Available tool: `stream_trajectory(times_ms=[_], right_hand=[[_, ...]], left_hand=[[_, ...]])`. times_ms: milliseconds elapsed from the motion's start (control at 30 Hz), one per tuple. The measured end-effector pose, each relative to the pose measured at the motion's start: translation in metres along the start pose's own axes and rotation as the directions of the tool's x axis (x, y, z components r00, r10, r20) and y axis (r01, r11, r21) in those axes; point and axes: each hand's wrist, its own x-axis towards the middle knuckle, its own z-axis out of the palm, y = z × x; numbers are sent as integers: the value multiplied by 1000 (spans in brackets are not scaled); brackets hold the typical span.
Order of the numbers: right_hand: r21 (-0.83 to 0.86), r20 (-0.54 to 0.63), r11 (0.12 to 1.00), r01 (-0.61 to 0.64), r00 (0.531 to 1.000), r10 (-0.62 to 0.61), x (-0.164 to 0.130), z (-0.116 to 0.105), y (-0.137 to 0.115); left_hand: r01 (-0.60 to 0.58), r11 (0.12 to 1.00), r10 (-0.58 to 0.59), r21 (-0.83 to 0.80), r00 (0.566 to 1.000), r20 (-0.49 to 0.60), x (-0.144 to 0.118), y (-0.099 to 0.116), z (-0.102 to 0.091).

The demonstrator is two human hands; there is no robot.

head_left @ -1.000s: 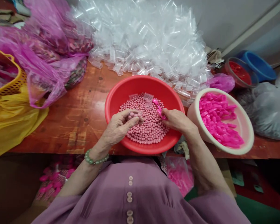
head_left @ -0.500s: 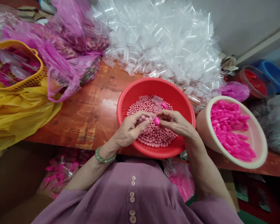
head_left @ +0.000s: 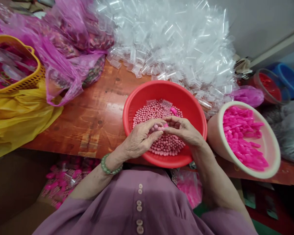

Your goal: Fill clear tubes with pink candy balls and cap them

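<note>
Over the round red plastic basin (head_left: 147,94), the hands now meet; a second ago they were apart. The left hand (head_left: 137,138) pinches a clear plastic container of pale pink beads (head_left: 159,128) between thumb and fingers above the basin's middle. The right hand (head_left: 185,130), reaching in from the basin's right side, fingers curved, pinches a glossy bright-pink plastic piece (head_left: 166,125) at the container's end, more hidden than half a second ago.
</note>
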Motion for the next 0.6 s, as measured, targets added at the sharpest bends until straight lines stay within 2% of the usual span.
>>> stream_trajectory(times_ms=[167, 300, 367, 467, 600], right_hand=[[-137, -17, 980, 147, 989, -150, 5, 3, 6], [-219, -61, 960, 172, 980, -189, 2, 3, -1], [-206, -106, 963, 173, 975, -198, 1, 3, -6], [-101, -151, 971, 218, 961, -231, 1, 4, -13], [-31, -176, 942, 335, 926, -335, 3, 12, -22]], left_hand=[[124, 970, -127, -208, 992, 2, 2, -1, -3], [194, 898, -200, -394, 979, 26, 3, 1, -4], [250, 834, -236, -492, 967, 92, 3, 1, -5], [329, 739, -271, -588, 944, 188, 3, -1, -6], [354, 682, -285, -640, 935, 213, 2, -5, -7]])
